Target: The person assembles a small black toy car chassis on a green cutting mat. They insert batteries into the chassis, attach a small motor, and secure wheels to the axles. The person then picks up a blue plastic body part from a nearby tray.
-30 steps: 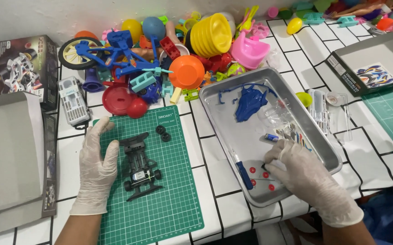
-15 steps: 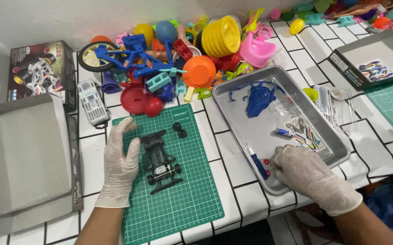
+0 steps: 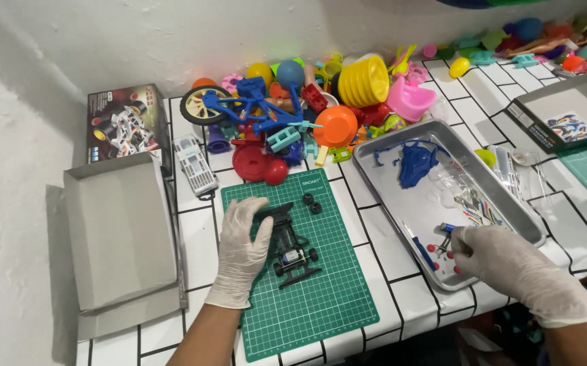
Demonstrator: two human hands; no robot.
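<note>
Nearest the camera, gloved right hand (image 3: 510,261) reaching into the shallow metal tray (image 3: 375,177), fingertips pinched narrow among small red round parts (image 3: 433,257) beside a slim blue-handled tool (image 3: 423,251); whether anything is gripped, unclear. Gloved left hand (image 3: 243,247) lying flat on the green gridded cutting mat (image 3: 320,298), fingers spread wide, touching the small black toy-car chassis (image 3: 290,245). Just beyond, two loose black wheels (image 3: 312,203). Farther back, a heap of colourful plastic toys (image 3: 307,108) against the white wall.
</note>
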